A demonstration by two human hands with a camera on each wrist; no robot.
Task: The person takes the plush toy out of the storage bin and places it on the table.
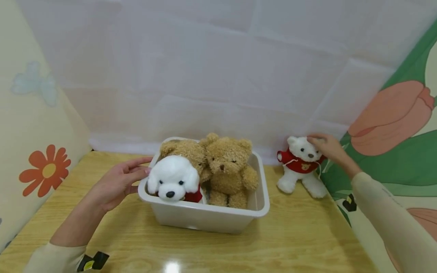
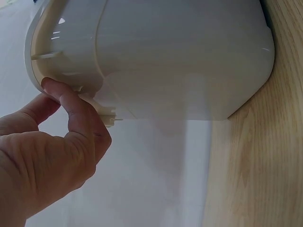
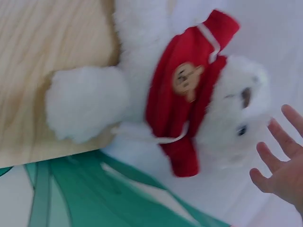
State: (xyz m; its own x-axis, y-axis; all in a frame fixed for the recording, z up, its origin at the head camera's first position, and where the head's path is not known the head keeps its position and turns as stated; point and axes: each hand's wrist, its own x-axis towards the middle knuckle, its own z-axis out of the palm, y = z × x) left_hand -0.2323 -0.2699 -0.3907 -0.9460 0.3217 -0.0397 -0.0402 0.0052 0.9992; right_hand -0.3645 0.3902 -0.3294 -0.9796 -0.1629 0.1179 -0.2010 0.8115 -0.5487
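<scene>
A pale cloth (image 1: 222, 76) hangs behind the wooden desk (image 1: 300, 235). The left hand (image 1: 116, 184) pinches the rim of the white bin (image 1: 205, 218); to its right, a white dog (image 1: 175, 172) and two brown bears (image 1: 227, 174) leave scant room. The white bear (image 1: 300, 165) sits just beside the right hand (image 1: 329, 148), fingers spread: apparently a reach; gripping calls for curling them.

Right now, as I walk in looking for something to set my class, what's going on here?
A person has their left grip pinching the rim of a white bin, while their right grip, fingers spread, is at the head of a white bear in a red top. That bear sits on the table, outside the bin. Inside are a white toy dog and two brown bears.
</scene>
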